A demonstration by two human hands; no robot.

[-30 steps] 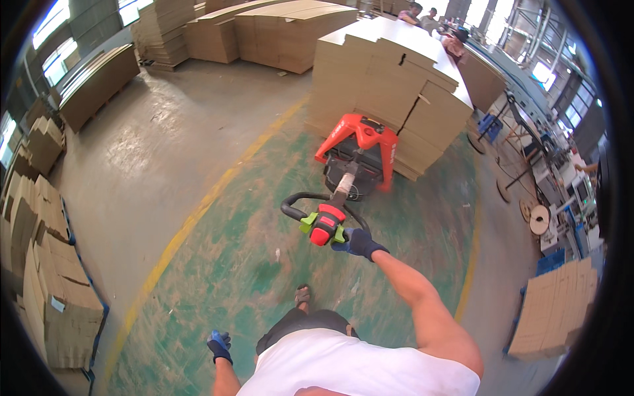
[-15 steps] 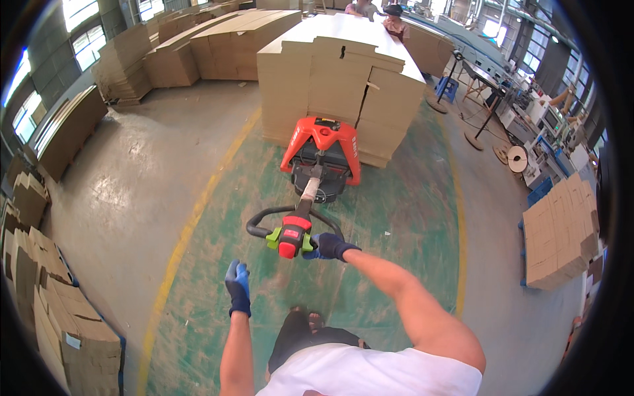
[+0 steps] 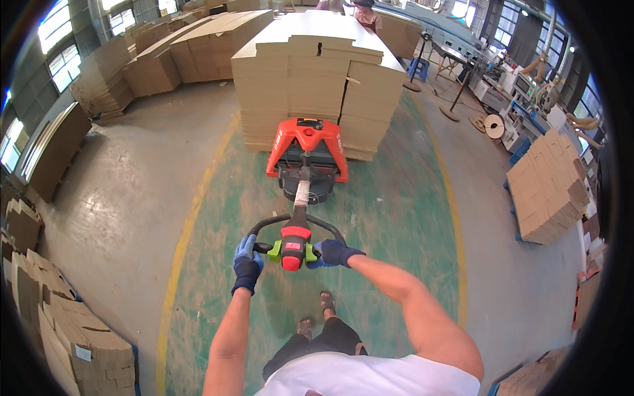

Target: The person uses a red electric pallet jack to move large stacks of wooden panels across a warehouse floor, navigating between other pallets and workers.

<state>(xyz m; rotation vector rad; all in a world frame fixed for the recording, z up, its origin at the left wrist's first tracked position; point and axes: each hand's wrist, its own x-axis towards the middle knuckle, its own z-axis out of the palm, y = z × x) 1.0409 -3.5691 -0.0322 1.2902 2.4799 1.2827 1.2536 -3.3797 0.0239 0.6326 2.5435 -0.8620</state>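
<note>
Pallet jack handle [image 3: 291, 245], left hand [image 3: 247, 263] newly on.

I'm in a cardboard factory hall: tall stacks of flat cardboard sheets [image 3: 317, 72] stand all around on the painted concrete floor [image 3: 119, 198], with machines [image 3: 528, 86] along the wall and big windows [image 3: 59, 72].

We see cardboard stacks [image 3: 59, 330] along the left wall, a blue stool [image 3: 415, 67] — and a yellow floor line [image 3: 181, 244].
</note>
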